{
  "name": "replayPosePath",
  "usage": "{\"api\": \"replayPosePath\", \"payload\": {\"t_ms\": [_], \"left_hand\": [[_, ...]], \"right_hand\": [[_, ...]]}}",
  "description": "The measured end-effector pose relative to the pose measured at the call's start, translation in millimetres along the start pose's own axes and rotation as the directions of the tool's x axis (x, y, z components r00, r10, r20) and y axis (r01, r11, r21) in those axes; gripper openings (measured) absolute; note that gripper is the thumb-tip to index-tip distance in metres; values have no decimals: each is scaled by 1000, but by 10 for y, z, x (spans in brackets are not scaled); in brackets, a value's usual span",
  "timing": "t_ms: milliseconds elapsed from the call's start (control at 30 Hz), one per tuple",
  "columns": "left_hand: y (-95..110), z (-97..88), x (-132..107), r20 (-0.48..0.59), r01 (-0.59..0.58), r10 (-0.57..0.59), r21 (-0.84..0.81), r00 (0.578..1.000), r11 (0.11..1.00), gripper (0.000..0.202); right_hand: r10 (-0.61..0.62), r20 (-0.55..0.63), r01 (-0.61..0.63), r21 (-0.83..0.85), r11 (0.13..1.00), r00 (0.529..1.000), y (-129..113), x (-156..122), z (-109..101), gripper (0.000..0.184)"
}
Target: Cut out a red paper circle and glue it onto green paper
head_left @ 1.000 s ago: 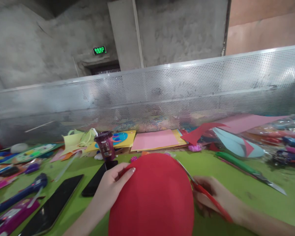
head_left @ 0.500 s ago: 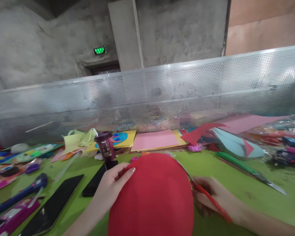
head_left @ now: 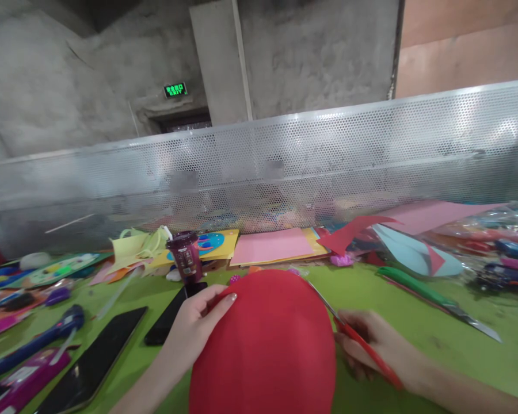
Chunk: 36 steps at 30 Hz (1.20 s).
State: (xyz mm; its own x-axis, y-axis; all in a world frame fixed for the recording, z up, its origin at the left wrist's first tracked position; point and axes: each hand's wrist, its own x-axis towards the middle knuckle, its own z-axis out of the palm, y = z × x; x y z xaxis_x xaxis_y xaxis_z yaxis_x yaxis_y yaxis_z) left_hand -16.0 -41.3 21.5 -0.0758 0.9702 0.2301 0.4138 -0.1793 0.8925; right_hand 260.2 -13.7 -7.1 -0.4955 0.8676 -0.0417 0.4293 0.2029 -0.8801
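Note:
A large rounded piece of red paper is held up over the green table in front of me. My left hand pinches its upper left edge, thumb on top. My right hand is closed on red-handled scissors, whose blades run along the paper's upper right edge.
Two black phones lie flat at the left, beside a dark purple cup. Blue and purple pens lie further left. Pink, yellow and red paper sheets line the perforated metal screen. A green-handled knife lies at the right.
The red paper has shifted slightly left and its right edge has drawn in a little along the scissors. Both hands stay where they were.

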Motion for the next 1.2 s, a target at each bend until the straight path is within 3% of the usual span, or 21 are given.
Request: {"api": "replayPosePath", "payload": {"t_ms": [333,600,867,1200], "left_hand": [[9,-7,2,-45,-20,22,41,999,999,25],[25,-9,17,-31,-17,17,14,999,1000,25],[29,-14,-7,-25,-13,14,7,1000,1000,25],[22,1,-5,-10,2,-2,-16,1000,1000,25]], "right_hand": [[7,-12,-7,-4,1000,1000,10,4,5,25],[9,-26,-10,-20,1000,1000,-2,2,13,24],[-3,5,2,97,995,1000,-39,-26,-19,22],[-10,35,7,68,998,999,-72,-30,-25,18]]}}
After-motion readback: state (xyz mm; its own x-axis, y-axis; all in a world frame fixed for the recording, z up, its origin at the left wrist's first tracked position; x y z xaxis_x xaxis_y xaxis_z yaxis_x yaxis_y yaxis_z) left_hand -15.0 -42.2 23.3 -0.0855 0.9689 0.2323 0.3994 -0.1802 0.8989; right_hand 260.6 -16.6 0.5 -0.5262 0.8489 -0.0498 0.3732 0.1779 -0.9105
